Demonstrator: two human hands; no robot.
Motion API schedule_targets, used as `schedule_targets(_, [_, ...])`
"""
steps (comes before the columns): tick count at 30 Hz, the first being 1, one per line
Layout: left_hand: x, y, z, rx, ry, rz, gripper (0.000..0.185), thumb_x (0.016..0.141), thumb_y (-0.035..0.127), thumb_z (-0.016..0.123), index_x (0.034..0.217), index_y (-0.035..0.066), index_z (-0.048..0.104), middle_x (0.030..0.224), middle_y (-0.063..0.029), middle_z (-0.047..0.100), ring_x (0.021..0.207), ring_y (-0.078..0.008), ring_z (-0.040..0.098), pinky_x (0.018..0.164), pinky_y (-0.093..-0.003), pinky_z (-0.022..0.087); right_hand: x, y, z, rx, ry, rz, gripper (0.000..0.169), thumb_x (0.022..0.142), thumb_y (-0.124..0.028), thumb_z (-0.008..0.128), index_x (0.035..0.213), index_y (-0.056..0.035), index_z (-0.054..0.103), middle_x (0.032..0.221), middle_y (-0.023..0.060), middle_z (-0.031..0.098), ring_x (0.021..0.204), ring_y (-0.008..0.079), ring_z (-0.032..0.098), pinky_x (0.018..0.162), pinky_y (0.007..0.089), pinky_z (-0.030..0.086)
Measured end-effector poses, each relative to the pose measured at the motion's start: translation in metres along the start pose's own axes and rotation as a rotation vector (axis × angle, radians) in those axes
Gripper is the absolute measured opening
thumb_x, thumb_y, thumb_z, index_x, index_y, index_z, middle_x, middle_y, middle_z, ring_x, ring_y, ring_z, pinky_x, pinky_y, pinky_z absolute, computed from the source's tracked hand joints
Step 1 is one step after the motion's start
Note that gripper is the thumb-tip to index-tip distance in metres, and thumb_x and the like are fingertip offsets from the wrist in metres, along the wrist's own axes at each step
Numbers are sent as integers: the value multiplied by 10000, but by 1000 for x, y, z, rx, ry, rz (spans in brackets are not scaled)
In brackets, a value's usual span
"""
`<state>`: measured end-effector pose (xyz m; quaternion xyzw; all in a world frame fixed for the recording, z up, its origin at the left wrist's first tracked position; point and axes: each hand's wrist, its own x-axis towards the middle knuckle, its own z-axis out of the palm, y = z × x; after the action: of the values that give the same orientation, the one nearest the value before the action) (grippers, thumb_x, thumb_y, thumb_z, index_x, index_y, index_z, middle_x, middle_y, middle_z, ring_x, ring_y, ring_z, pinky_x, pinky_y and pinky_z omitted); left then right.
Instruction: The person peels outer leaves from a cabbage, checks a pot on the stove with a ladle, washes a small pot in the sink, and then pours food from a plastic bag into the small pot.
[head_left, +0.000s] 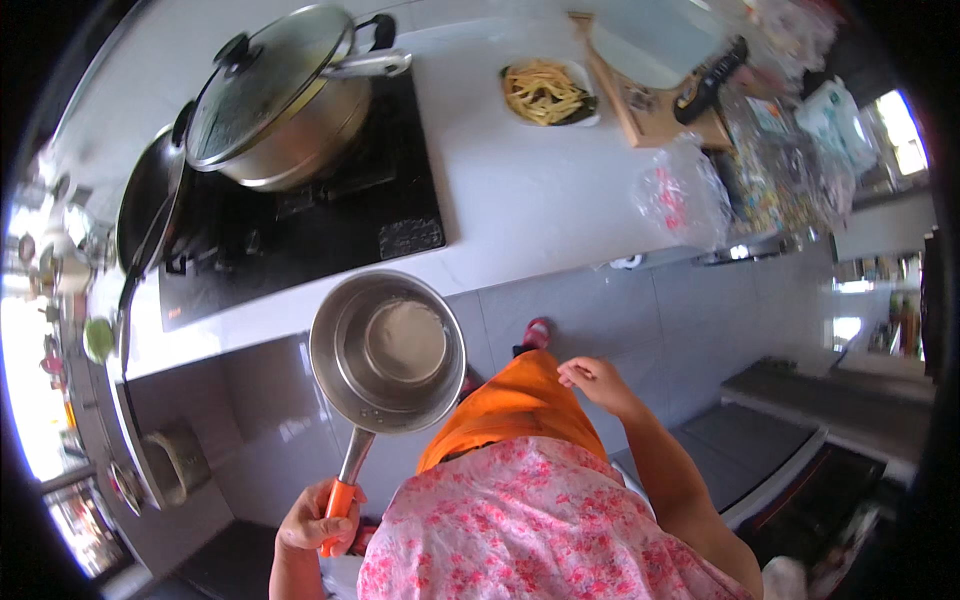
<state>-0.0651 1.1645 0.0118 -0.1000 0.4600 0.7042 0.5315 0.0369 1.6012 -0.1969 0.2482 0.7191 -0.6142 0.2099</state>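
My left hand (321, 517) grips the orange handle of a steel saucepan (337, 382), held in front of the counter's edge. The pan's mouth faces up towards me. A pale round patch shows at its bottom; whether that is liquid or bare metal is unclear. My right hand (596, 381) hangs at my right side with nothing seen in it, its fingers loosely bent. On the black cooktop (315, 244) stands a large steel pot (300, 142) under a glass lid (274, 82). A dark frying pan (150, 202) lies to the left of that pot.
Pale strips of food fill a dish (547, 94) on the white counter (517, 195). Farther right are a wooden board (652, 116), a black-handled tool (709, 82), a pale plastic tub (652, 37) and a clear plastic bag (686, 191). An open cabinet compartment (195, 420) lies below left.
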Motion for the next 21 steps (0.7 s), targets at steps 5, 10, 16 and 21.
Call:
schedule_targets(5, [-1,15,-17,79,-41,-65,387,750,56,649,1056,-92,464,572,-101,504,360,-151,456,336,-265,350,57,4,25,325,174,69,288,948,-278,503,1098,-63,623,961,64,660,858,132,623,734,246,481])
schedule_targets(10, [10,25,-15,329,13,26,416,729,120,669,1038,-80,475,653,-94,517,395,-148,455,364,-266,354,148,-1,40,835,354,-71,200,920,-248,533,1023,-92,603,966,52,647,865,160,618,737,313,479])
schedule_targets(16, [38,63,-6,310,27,-182,411,756,146,687,1037,-64,475,613,-70,482,376,-107,396,321,-243,306,182,-35,73,1327,372,-146,299,844,-88,554,1141,-79,525,1002,29,609,920,157,582,894,352,441])
schedule_targets(21, [70,88,-33,311,-90,-291,426,779,96,657,1112,-60,443,601,-40,420,373,-94,349,333,-243,270,188,-29,95,1539,390,-342,319,789,-74,580,1103,-75,522,916,29,580,871,150,571,849,368,471])
